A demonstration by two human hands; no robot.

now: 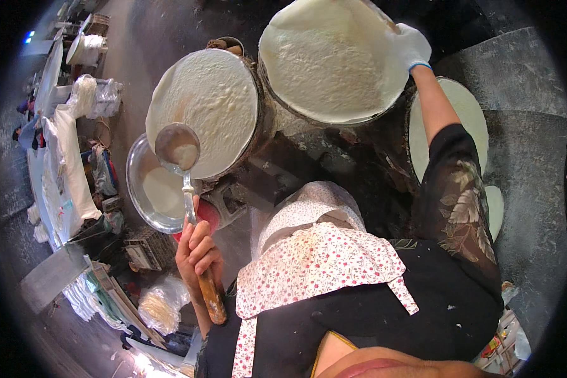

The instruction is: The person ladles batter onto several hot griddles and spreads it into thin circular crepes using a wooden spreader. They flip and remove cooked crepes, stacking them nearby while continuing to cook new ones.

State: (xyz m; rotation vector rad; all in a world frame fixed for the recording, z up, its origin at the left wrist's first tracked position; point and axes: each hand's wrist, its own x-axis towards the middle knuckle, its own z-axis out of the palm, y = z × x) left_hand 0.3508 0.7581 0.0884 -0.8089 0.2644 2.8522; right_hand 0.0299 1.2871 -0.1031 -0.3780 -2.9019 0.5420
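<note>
My left hand (198, 249) is closed around the wooden handle of a metal ladle (177, 143). A little pale liquid lies in the ladle's bowl, seen over the left round steamer (249, 142) and a metal basin. White batter (170, 192) partly fills the basin (134, 173). A pale, bumpy round sheet (208, 104) covers the left steamer top. My right hand (412, 47), in a white glove, is at the right edge of another round pale sheet (334, 60) on the far steamer. Its fingers are bent there; what they hold is hidden.
Beside my right arm is another pale round surface (457, 116). A red container (208, 217) stands under the basin's side. At left are a long white-covered table (66, 164), a wire crate (154, 249) and a plastic bag (164, 302) of pale strips.
</note>
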